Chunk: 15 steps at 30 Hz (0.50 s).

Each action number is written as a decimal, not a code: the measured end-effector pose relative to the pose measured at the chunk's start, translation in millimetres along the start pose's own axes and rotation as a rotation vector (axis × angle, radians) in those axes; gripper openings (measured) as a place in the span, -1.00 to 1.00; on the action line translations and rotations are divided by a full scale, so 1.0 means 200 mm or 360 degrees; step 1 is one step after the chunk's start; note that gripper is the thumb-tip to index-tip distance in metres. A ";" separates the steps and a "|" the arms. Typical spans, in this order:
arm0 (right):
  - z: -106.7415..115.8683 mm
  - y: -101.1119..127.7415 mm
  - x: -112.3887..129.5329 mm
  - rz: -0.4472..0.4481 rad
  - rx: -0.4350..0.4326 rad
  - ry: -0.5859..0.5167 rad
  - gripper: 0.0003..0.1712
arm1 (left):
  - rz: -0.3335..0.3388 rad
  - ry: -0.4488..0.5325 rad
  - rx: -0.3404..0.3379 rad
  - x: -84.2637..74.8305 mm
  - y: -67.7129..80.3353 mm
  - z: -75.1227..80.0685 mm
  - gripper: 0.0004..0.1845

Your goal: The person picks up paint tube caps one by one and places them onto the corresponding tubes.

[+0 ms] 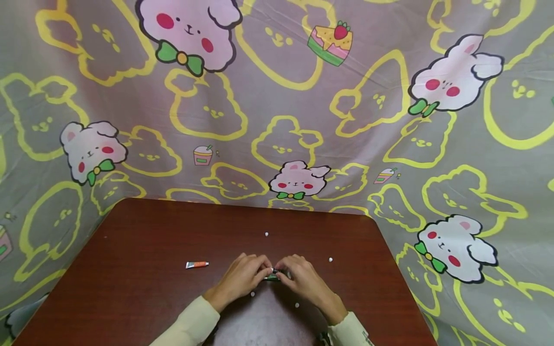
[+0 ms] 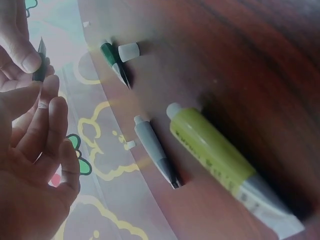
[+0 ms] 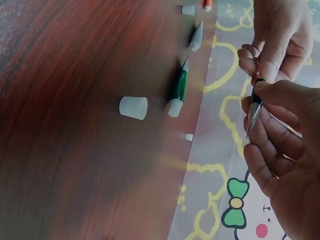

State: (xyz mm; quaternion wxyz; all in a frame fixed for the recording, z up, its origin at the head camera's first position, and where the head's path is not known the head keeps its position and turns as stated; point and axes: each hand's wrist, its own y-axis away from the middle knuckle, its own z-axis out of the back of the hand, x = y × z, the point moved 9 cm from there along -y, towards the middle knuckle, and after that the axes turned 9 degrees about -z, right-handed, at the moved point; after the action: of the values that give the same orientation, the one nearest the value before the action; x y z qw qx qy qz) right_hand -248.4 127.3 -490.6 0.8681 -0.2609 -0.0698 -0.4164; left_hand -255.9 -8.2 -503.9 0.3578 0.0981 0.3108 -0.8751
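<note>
Both hands meet over the table around a small dark paint tube (image 3: 255, 104) with a silver crimped end. My right hand (image 1: 306, 279) pinches its body between thumb and fingers. The left hand (image 1: 245, 274) pinches the other end, which its fingertips mostly hide. Below the hands lies a green tube (image 1: 272, 278), seen also in the right wrist view beside a white cap (image 3: 133, 108). A grey tube (image 2: 156, 150) lies near a larger-looking yellow-green one (image 2: 212, 150) in the left wrist view.
An orange tube (image 1: 197, 265) lies left of the hands. Small white caps are scattered around: one beyond the hands (image 1: 266, 234), another cap to the right (image 1: 331, 259), and two nearer caps (image 1: 253, 294) (image 1: 296, 305). Patterned cloth (image 1: 294, 115) hangs behind the brown table (image 1: 143, 240).
</note>
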 end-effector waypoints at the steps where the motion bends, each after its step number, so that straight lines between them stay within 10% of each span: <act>1: 0.00 0.00 0.00 0.0008 -0.0008 0.0008 -0.81 | 0.0005 -0.0002 -0.0004 0.00 0.00 0.00 -0.94; 15: 0.01 -0.05 -0.11 -0.0089 -0.0058 0.0091 -0.78 | -0.0046 -0.0124 -0.0112 0.03 0.04 0.02 -0.81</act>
State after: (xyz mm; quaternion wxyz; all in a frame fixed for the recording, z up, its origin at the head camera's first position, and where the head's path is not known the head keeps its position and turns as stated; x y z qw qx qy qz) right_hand -269.6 138.0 -491.3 0.8530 -0.2625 -0.0446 -0.4489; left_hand -253.7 -18.5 -507.4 0.3602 0.0469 0.3286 -0.8718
